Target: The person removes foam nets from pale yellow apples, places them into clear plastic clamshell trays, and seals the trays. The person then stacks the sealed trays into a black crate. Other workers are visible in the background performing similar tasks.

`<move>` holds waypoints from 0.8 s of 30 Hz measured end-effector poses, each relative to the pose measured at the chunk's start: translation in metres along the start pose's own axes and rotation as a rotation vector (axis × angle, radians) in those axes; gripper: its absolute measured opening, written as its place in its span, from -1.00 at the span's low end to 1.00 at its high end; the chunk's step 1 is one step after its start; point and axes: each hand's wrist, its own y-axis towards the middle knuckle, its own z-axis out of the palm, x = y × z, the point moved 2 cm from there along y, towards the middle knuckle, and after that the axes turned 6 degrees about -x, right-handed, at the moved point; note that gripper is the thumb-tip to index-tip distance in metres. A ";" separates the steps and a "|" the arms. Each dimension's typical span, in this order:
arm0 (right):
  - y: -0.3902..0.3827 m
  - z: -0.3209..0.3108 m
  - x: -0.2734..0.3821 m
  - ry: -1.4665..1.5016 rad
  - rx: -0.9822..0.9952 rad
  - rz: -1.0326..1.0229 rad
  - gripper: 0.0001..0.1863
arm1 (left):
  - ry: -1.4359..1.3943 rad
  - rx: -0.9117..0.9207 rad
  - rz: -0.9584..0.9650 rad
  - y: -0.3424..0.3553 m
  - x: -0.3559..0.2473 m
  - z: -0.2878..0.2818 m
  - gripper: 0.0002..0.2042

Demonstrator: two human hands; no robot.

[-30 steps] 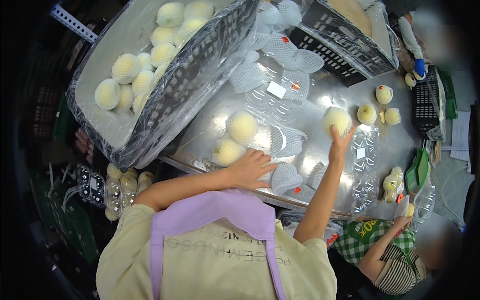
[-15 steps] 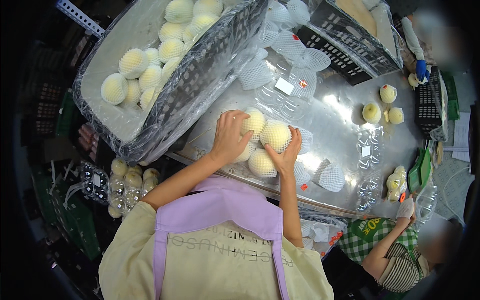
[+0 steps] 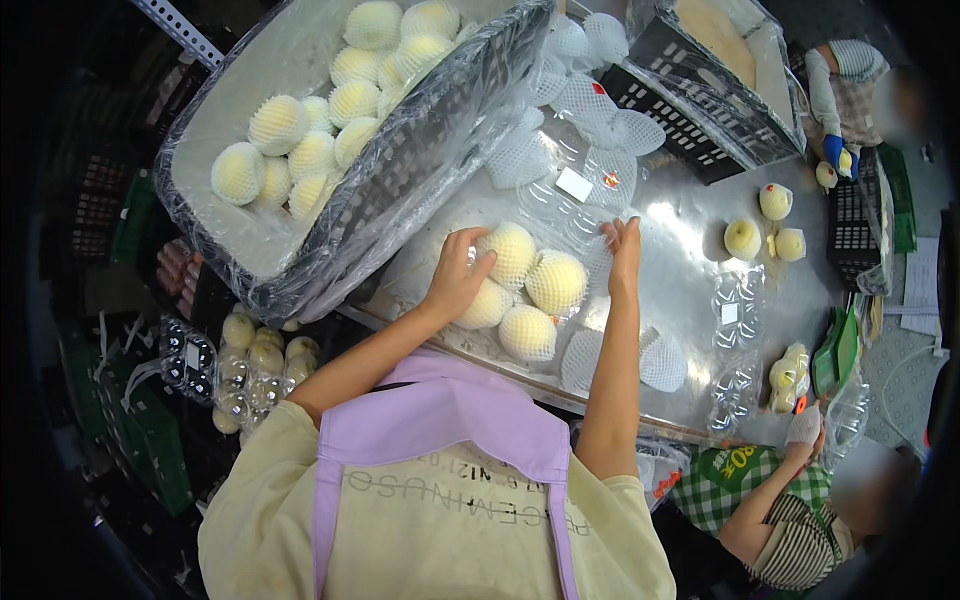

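Four-lobed in layout, several round pale-yellow fruits in white foam nets, pears by their look, sit close together on the metal table before me. My left hand [image 3: 461, 273] curls against the left side of the far netted fruit [image 3: 510, 254], its thumb by the near-left one [image 3: 484, 304]. My right hand [image 3: 623, 257] is off the fruits, to the right of the right netted fruit [image 3: 556, 282]. Its fingers stretch away from me, beside an empty foam net [image 3: 598, 262]; whether they touch it I cannot tell. A near netted fruit [image 3: 527, 333] lies closest to me.
A plastic-lined crate [image 3: 400, 150] of netted fruits stands at the left. Clear plastic trays [image 3: 540, 203] and empty foam nets [image 3: 662, 360] lie on the metal table [image 3: 670, 290]. Bare fruits [image 3: 742, 240] sit further right. Two co-workers are at the right side.
My right hand has let go of the right netted fruit and moved right and away from me. The left hand stays at the fruits.
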 end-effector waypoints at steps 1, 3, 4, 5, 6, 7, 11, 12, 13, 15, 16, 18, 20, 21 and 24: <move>0.001 0.003 0.008 0.000 -0.006 0.022 -0.15 | -0.032 -0.011 -0.029 0.001 0.000 -0.002 -0.63; -0.003 0.009 0.032 -0.006 -0.015 0.066 -0.11 | -0.037 -0.032 -0.066 0.002 0.001 -0.007 -0.63; -0.003 0.007 0.034 0.052 -0.014 0.045 -0.09 | -0.040 -0.040 -0.087 0.001 0.002 -0.010 -0.63; -0.004 0.004 0.037 0.098 0.021 0.005 -0.12 | -0.055 -0.022 -0.116 0.001 0.002 -0.013 -0.62; -0.008 0.000 0.040 0.145 0.054 -0.035 -0.13 | -0.070 -0.002 -0.144 0.003 0.003 -0.016 -0.61; -0.015 -0.004 0.043 0.191 0.086 -0.070 -0.13 | -0.083 0.019 -0.176 0.003 0.004 -0.019 -0.60; -0.055 -0.016 0.040 -0.126 0.210 -0.243 -0.33 | -0.487 0.100 -0.408 -0.005 0.009 -0.030 -0.43; -0.067 -0.017 0.037 -0.149 0.220 -0.266 -0.44 | -0.528 0.108 -0.464 -0.007 0.007 -0.035 -0.41; -0.085 -0.011 0.037 -0.171 0.230 -0.293 -0.54 | -0.570 0.116 -0.517 -0.009 0.007 -0.040 -0.38; -0.110 -0.004 0.039 -0.269 0.217 -0.371 -0.72 | -0.538 0.158 -0.502 -0.015 0.010 -0.046 -0.48; -0.119 -0.003 0.040 -0.346 0.194 -0.426 -0.77 | -0.476 0.198 -0.474 -0.018 0.010 -0.047 -0.51; -0.131 -0.002 0.038 -0.422 0.160 -0.458 -0.76 | -0.420 0.243 -0.435 -0.028 0.031 -0.045 -0.60; -0.141 0.000 0.034 -0.418 0.101 -0.452 -0.75 | -0.288 0.234 -0.425 -0.042 0.053 -0.043 -0.59; -0.144 -0.001 0.031 -0.416 0.071 -0.447 -0.74 | -0.221 0.231 -0.420 -0.049 0.060 -0.043 -0.59; -0.159 -0.010 0.015 -0.413 0.062 -0.360 -0.56 | -0.307 0.332 -0.584 -0.062 0.058 -0.046 -0.68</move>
